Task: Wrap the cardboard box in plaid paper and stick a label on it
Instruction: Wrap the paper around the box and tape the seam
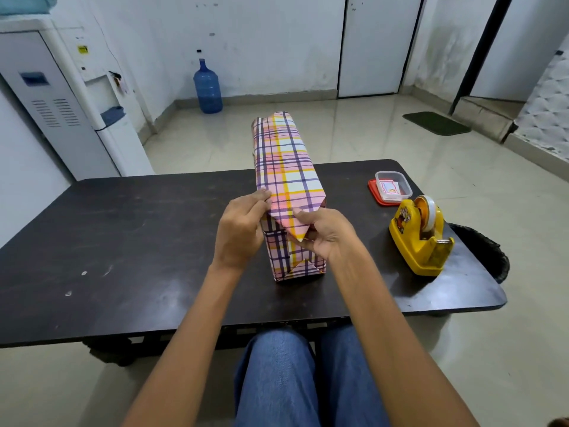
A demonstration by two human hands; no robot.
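Plaid paper [286, 161], pink, white and yellow with purple lines, covers the whole box [283, 257], so no cardboard shows. The box stands on the dark counter [138, 235], near its middle, with its long side running away from the person. At the near end a pointed flap [291, 223] of paper hangs down from the top edge over the end face. Lower on that face a small triangular fold lies flat against the box.

The left hand [240, 229] reaches in from the left with fairly straight fingers, the tips pressed against the paper at the box's near top left corner. The right hand [328, 235] pinches the pointed flap: its thumb lies on the outside of the flap and its curled fingers are tucked under the tip.

To the right of the box, toward the far edge of the counter, a clear plastic container [400, 194] sits on a red lid [374, 192]. Inside it lies a white label [389, 187] with a red border; whatever is printed on it is too small to read. Just nearer stands a yellow tape dispenser [418, 238] carrying a tape roll [428, 212].

A black bin bag [486, 248] shows past the counter's right edge. On the floor by the far wall stands a blue water bottle [207, 87], with a white water dispenser [101, 97] at the left. The person's knees, in blue jeans [292, 380], are under the near edge of the counter.
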